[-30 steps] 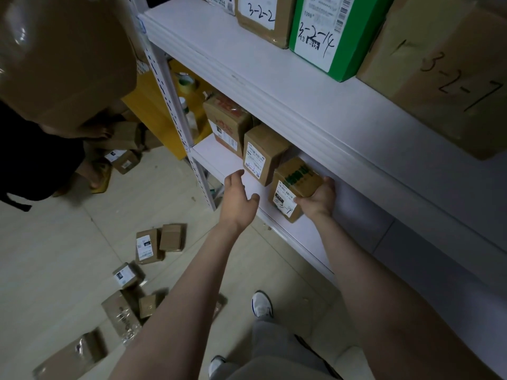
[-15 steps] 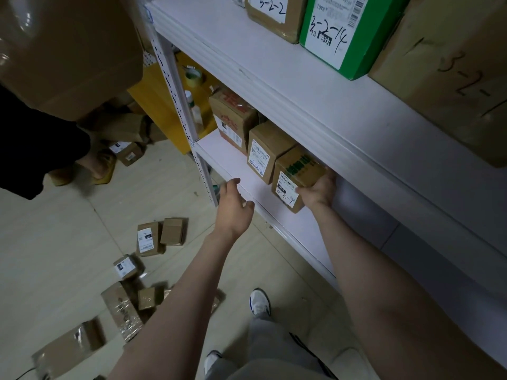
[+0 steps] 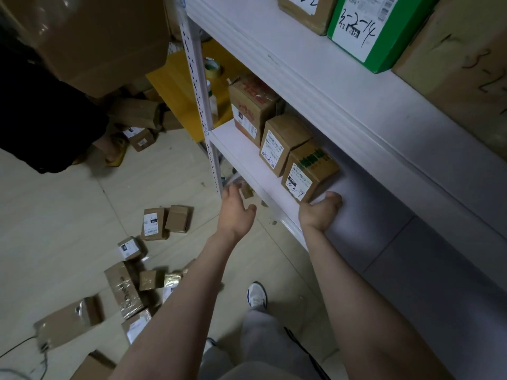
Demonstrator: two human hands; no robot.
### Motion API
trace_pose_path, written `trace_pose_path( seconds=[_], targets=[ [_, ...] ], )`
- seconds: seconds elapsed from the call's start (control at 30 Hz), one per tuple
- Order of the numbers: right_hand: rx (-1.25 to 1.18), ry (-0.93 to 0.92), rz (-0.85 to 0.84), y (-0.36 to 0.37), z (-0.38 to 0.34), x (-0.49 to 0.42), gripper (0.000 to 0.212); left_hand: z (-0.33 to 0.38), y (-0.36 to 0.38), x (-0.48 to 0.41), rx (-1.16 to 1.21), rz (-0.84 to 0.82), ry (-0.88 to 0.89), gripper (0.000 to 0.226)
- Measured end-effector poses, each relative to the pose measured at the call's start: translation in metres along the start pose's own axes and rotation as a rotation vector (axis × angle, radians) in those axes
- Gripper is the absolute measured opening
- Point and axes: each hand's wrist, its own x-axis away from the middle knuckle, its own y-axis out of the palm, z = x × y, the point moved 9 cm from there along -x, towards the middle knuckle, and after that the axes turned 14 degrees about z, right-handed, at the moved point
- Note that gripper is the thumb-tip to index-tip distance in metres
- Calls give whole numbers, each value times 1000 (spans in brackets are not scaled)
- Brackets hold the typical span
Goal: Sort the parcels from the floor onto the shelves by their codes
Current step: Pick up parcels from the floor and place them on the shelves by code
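Note:
A small brown parcel with green print (image 3: 311,171), its label marked 3-3-7, stands on the lower white shelf (image 3: 241,152), beside two other brown parcels (image 3: 282,141) (image 3: 251,108). My right hand (image 3: 319,212) lies at the shelf's front edge, its fingertips touching the parcel's near bottom corner without holding it. My left hand (image 3: 236,212) hangs with relaxed fingers just below the shelf edge, next to the white upright post (image 3: 199,100). Several brown parcels (image 3: 153,223) lie scattered on the tiled floor to the left.
The upper shelf (image 3: 301,64) carries a green parcel marked 3-2-14 (image 3: 365,26) and brown boxes (image 3: 466,67). At left another person in black (image 3: 41,119) holds a large carton (image 3: 93,37); their yellow slipper (image 3: 116,152) is near more parcels. My shoe (image 3: 256,294) is below.
My right hand has slid back from the green-print parcel's side to its near bottom corner, leaving it standing on the shelf. My left hand has dropped below the shelf edge.

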Motion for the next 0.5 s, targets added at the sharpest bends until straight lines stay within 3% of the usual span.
trace_pose_path(
  seconds=[0.27,0.5],
  targets=[
    [-1,-163,-207,33,-16,87,39,-62,-43,27,40,89,-89,65],
    [115,-317,-536,80,-15,192,25,-163,-116,63,-17,194,-298,63]
  ],
)
